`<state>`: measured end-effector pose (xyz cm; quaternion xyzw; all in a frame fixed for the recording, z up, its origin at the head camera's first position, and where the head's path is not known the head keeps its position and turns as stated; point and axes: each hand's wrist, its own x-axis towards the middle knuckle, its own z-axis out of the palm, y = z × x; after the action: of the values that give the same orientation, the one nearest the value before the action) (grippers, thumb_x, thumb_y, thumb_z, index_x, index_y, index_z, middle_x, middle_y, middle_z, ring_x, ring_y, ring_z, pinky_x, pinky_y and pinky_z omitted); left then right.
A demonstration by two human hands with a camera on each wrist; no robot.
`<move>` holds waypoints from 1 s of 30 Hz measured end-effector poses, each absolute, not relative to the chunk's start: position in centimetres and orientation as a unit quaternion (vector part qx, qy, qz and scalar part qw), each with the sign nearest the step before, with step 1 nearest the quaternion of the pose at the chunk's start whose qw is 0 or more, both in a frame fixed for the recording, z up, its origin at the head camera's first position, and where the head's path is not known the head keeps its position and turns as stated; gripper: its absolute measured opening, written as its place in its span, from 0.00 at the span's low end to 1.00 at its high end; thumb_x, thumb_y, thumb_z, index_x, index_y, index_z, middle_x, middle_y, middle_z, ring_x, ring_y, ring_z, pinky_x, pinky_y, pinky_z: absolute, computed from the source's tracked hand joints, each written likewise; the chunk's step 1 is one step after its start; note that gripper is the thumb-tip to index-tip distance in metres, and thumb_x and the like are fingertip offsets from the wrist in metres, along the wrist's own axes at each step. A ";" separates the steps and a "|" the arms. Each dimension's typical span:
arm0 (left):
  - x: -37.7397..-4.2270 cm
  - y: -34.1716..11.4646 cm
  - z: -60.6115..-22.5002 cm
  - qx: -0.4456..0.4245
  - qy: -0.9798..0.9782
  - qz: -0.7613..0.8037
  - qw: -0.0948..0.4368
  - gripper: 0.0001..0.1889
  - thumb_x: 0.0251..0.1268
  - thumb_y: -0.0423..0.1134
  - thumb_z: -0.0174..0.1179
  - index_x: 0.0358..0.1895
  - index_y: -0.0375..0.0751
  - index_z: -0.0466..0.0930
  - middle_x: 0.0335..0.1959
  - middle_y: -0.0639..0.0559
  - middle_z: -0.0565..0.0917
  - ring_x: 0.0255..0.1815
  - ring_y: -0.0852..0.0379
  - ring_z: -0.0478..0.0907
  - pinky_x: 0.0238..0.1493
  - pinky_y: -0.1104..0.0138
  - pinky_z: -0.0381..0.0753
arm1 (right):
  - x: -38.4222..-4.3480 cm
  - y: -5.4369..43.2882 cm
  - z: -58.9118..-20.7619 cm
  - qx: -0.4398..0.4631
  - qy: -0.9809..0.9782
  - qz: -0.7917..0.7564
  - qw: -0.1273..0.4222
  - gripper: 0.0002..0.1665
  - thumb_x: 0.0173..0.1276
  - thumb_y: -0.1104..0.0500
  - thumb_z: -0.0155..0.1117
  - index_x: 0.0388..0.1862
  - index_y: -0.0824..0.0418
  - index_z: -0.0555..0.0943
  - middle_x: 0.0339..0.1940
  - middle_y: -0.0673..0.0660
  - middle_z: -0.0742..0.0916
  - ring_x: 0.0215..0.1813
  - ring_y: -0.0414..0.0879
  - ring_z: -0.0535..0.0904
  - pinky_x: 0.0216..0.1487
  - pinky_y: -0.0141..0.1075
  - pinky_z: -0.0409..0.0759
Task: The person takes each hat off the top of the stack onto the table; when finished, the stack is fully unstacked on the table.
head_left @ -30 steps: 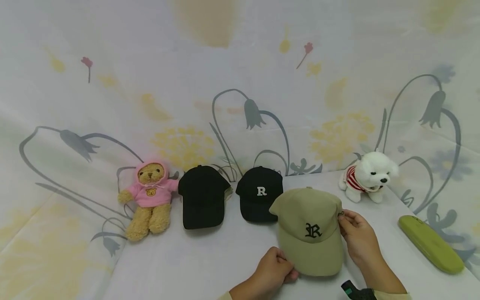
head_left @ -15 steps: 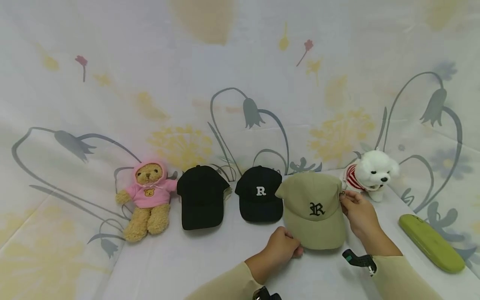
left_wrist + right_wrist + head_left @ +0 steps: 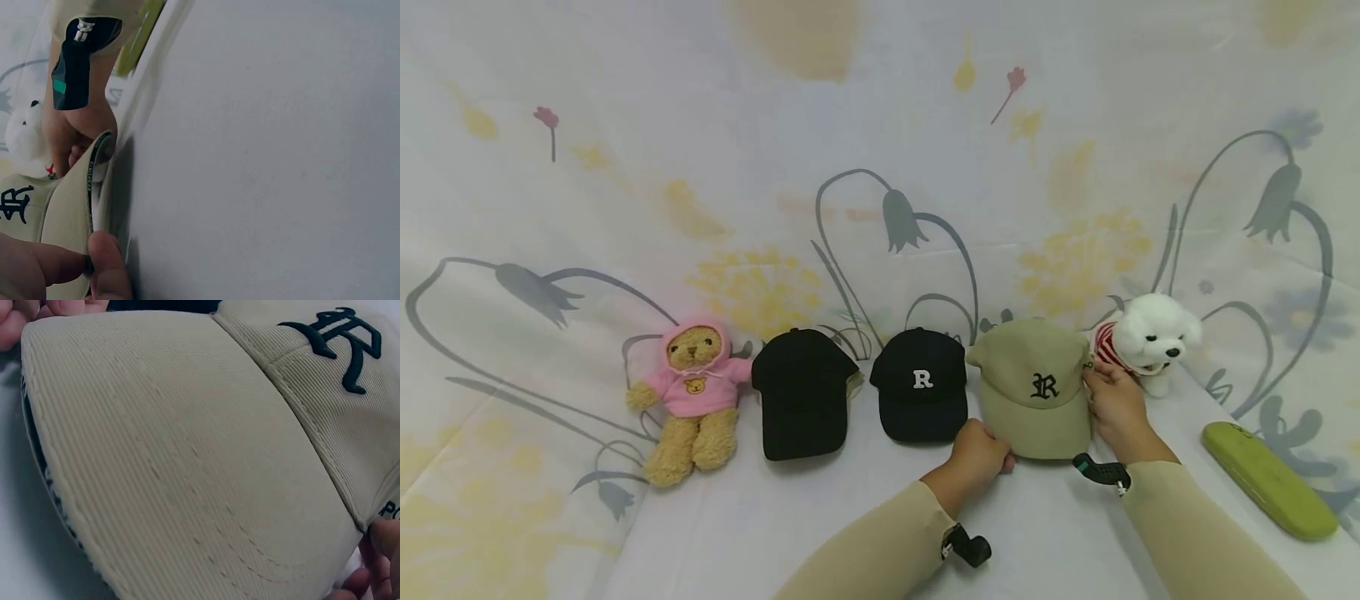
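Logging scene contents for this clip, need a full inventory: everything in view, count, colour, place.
Tan cap: 1, tan with dark letter, between both hands
Lettered cap: 1, black with white R, left of tan cap
Plain cap: 1, black, between bear and lettered cap
Bear: 1, brown, pink hoodie, far left
Toy dog: 1, white, red-striped top, behind right hand
Case: 1, green, far right
Tabletop: 1, white, underneath
Backdrop: 1, pale floral, behind
Wrist cameras: 2, black, one per wrist
Sleeves: 2, tan, forearms
Left hand: 1, bare, pinching brim
Right hand: 1, bare, gripping cap's side
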<state>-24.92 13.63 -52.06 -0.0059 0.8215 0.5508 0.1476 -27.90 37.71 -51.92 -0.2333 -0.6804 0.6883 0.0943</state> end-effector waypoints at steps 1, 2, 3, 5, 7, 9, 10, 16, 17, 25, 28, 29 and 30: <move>-25.2 13.8 -52.0 -0.008 0.825 0.546 0.145 0.11 0.68 0.27 0.62 0.27 0.40 0.73 0.14 0.51 0.81 0.16 0.62 0.78 0.21 0.73 0.71 | -28.0 37.9 -52.1 -0.238 -0.675 0.692 0.092 0.25 0.83 0.50 0.56 0.74 0.54 0.69 0.45 0.39 0.77 0.37 0.34 0.72 0.34 0.28 0.74; -25.4 13.9 -52.1 -0.012 0.828 0.541 0.145 0.11 0.69 0.27 0.62 0.28 0.39 0.73 0.13 0.51 0.81 0.16 0.61 0.79 0.21 0.73 0.70 | -28.2 38.0 -52.2 -0.241 -0.668 0.699 0.089 0.24 0.83 0.50 0.57 0.72 0.53 0.70 0.44 0.40 0.77 0.35 0.34 0.71 0.32 0.28 0.73; -25.6 13.9 -52.0 -0.012 0.834 0.533 0.144 0.11 0.69 0.28 0.63 0.28 0.39 0.73 0.13 0.51 0.82 0.17 0.61 0.80 0.21 0.73 0.71 | -28.3 38.1 -52.4 -0.240 -0.659 0.708 0.089 0.22 0.83 0.51 0.57 0.71 0.52 0.70 0.42 0.40 0.78 0.32 0.34 0.70 0.30 0.28 0.72; -25.9 14.0 -52.1 -0.018 0.839 0.525 0.143 0.10 0.70 0.29 0.63 0.31 0.39 0.73 0.14 0.50 0.82 0.17 0.60 0.83 0.22 0.72 0.72 | -28.8 38.1 -52.6 -0.236 -0.639 0.727 0.089 0.19 0.82 0.53 0.59 0.68 0.51 0.71 0.39 0.40 0.78 0.29 0.34 0.69 0.27 0.29 0.70; -26.1 14.1 -52.1 -0.021 0.841 0.522 0.138 0.09 0.70 0.29 0.65 0.32 0.38 0.74 0.13 0.50 0.82 0.18 0.58 0.84 0.22 0.72 0.73 | -29.2 38.0 -52.8 -0.227 -0.636 0.732 0.092 0.19 0.82 0.54 0.59 0.67 0.52 0.72 0.36 0.39 0.78 0.27 0.34 0.69 0.26 0.28 0.69; -26.2 14.2 -52.2 -0.026 0.842 0.522 0.135 0.09 0.70 0.30 0.65 0.33 0.38 0.73 0.13 0.50 0.82 0.17 0.58 0.85 0.22 0.73 0.75 | -29.7 37.9 -52.9 -0.219 -0.635 0.734 0.096 0.20 0.82 0.55 0.59 0.67 0.54 0.72 0.33 0.39 0.78 0.27 0.33 0.69 0.25 0.28 0.69; -26.2 14.3 -52.2 -0.030 0.840 0.525 0.133 0.09 0.70 0.30 0.66 0.33 0.38 0.73 0.13 0.50 0.82 0.17 0.57 0.85 0.22 0.72 0.75 | -29.8 37.8 -52.9 -0.219 -0.640 0.730 0.096 0.21 0.82 0.54 0.59 0.69 0.56 0.71 0.33 0.39 0.78 0.26 0.33 0.69 0.25 0.27 0.69; -26.3 14.9 -52.6 -0.042 0.846 0.517 0.123 0.09 0.69 0.29 0.66 0.33 0.37 0.75 0.10 0.50 0.80 0.14 0.57 0.84 0.23 0.72 0.77 | -30.0 37.7 -53.0 -0.239 -0.689 0.676 0.105 0.29 0.83 0.55 0.56 0.77 0.65 0.68 0.32 0.41 0.78 0.28 0.34 0.72 0.26 0.28 0.73; -26.3 14.9 -52.6 -0.040 0.848 0.516 0.117 0.08 0.69 0.29 0.66 0.33 0.36 0.75 0.10 0.50 0.80 0.14 0.57 0.84 0.22 0.72 0.78 | -30.0 37.7 -53.0 -0.240 -0.697 0.667 0.106 0.29 0.83 0.55 0.56 0.77 0.66 0.68 0.33 0.42 0.78 0.28 0.34 0.73 0.26 0.28 0.75; -26.2 15.2 -53.0 -0.038 0.841 0.532 0.089 0.09 0.68 0.29 0.67 0.33 0.37 0.75 0.14 0.50 0.79 0.12 0.60 0.82 0.19 0.72 0.77 | -30.2 38.0 -53.4 -0.239 -0.760 0.599 0.086 0.29 0.85 0.54 0.52 0.79 0.65 0.68 0.43 0.49 0.81 0.34 0.34 0.77 0.34 0.27 0.80; -26.1 15.2 -53.1 -0.035 0.840 0.536 0.083 0.10 0.68 0.29 0.67 0.31 0.38 0.75 0.15 0.50 0.79 0.12 0.61 0.81 0.19 0.71 0.79 | -30.2 38.2 -53.7 -0.241 -0.767 0.590 0.074 0.30 0.85 0.54 0.50 0.80 0.64 0.66 0.51 0.55 0.81 0.36 0.34 0.78 0.37 0.27 0.81; -26.0 15.2 -53.1 -0.033 0.840 0.535 0.080 0.10 0.68 0.29 0.67 0.31 0.38 0.75 0.15 0.50 0.79 0.12 0.61 0.81 0.19 0.71 0.79 | -30.2 38.3 -53.7 -0.240 -0.769 0.588 0.071 0.30 0.86 0.55 0.49 0.81 0.64 0.65 0.53 0.56 0.81 0.37 0.35 0.78 0.37 0.27 0.82; -26.0 15.3 -53.1 -0.030 0.839 0.537 0.077 0.10 0.68 0.29 0.66 0.31 0.38 0.74 0.16 0.50 0.79 0.12 0.61 0.81 0.19 0.71 0.78 | -30.2 38.3 -53.7 -0.237 -0.770 0.589 0.069 0.31 0.86 0.55 0.48 0.81 0.64 0.65 0.54 0.57 0.81 0.38 0.34 0.78 0.38 0.27 0.82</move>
<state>-25.97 15.26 -53.12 -0.0298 0.8394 0.5372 0.0775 -30.21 38.33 -53.75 -0.2368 -0.7698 0.5887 0.0689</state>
